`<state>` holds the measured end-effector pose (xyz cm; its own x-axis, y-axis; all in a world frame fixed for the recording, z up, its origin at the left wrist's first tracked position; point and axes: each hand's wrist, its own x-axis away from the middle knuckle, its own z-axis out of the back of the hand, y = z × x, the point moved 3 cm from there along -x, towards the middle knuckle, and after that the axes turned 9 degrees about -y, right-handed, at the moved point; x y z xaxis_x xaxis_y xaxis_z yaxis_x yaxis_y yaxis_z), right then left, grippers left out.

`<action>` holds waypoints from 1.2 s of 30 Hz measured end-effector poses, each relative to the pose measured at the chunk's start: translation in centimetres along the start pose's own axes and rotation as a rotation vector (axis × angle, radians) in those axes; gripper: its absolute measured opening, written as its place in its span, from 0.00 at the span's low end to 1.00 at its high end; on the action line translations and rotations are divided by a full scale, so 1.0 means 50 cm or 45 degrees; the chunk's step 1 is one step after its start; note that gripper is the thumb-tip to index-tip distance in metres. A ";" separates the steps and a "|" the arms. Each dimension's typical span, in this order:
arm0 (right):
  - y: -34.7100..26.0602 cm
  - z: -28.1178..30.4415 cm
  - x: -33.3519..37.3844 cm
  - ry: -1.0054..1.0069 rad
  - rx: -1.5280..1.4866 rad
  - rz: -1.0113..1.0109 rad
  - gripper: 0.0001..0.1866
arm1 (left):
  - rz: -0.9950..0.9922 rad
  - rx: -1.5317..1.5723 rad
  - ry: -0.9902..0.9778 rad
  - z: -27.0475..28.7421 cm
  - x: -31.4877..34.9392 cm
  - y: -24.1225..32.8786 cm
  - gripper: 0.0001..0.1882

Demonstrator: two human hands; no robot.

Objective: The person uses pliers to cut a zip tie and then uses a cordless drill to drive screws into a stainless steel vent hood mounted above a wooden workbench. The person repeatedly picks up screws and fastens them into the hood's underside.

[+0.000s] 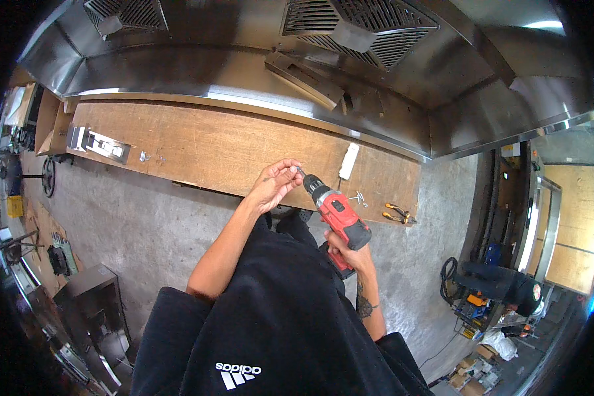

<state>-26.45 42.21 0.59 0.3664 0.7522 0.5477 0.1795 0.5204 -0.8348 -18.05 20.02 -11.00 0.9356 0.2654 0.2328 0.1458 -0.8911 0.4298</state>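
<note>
My right hand (345, 253) is wrapped round the handle of a red and black cordless drill (336, 212), whose chuck points up and to the left, over the near edge of a wooden board (231, 142). At the drill's tip, the fingers of my left hand (277, 185) pinch a small metal piece (300, 171), too small to name surely. To the right of the chuck, a few thin metal pieces (359, 198) lie on the board. Beyond them is a long white object (350, 162). Pliers (398, 213) with yellow and black handles rest near the board's right end.
A shiny metal fitting (100, 144) and several small screws (153, 158) lie on the board's left part. A large stainless steel hood (198, 72) with slotted filters overhangs the far side. A person in dark clothes (498, 282) bends over at the right. A metal cabinet (92, 297) stands lower left.
</note>
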 end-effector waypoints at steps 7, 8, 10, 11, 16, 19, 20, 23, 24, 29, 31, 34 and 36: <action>-0.028 0.007 -0.001 -0.085 -0.255 -0.023 0.15 | 0.129 -0.636 -0.167 0.024 -0.002 0.044 0.10; -0.024 0.007 0.000 -0.092 -0.304 -0.039 0.15 | 0.146 -0.708 -0.191 0.025 -0.003 0.051 0.11; -0.016 0.009 0.000 -0.107 -0.398 -0.065 0.16 | 0.175 -0.854 -0.241 0.016 -0.003 0.066 0.12; -0.019 0.007 0.001 -0.095 -0.359 -0.061 0.17 | 0.185 -0.788 -0.235 0.007 -0.003 0.073 0.13; -0.030 -0.008 -0.005 -0.018 -0.205 -0.002 0.17 | 0.101 -0.833 -0.016 0.037 0.004 0.108 0.20; -0.034 -0.009 -0.008 -0.021 -0.145 -0.010 0.17 | 0.018 -1.887 0.216 0.153 0.020 0.087 0.17; -0.035 -0.010 -0.011 -0.026 -0.137 -0.014 0.17 | -0.084 -2.299 0.221 0.179 0.025 0.072 0.16; -0.014 -0.010 -0.014 -0.065 -0.156 -0.045 0.17 | -0.285 -2.493 0.099 0.178 0.044 0.033 0.13; -0.013 -0.011 -0.014 -0.064 -0.145 -0.052 0.17 | -0.269 -2.471 0.134 0.181 0.043 0.025 0.12; -0.018 -0.023 -0.020 -0.037 -0.073 -0.038 0.18 | -0.265 -2.179 0.205 0.205 0.019 0.015 0.10; -0.016 -0.024 -0.023 -0.055 -0.053 -0.036 0.18 | -0.146 -1.497 0.363 0.187 0.011 0.012 0.09; 0.007 -0.027 -0.022 -0.021 -0.044 -0.046 0.17 | -0.063 -0.934 0.366 0.118 0.014 0.038 0.11; 0.003 -0.031 -0.028 -0.031 -0.075 -0.016 0.17 | -0.110 -0.765 0.336 0.064 0.022 0.053 0.12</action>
<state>-25.51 40.59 -0.38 0.3419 0.7557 0.5586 0.2376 0.5056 -0.8294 -15.62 16.74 -12.40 0.8071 0.4762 0.3492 -0.0599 -0.5223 0.8507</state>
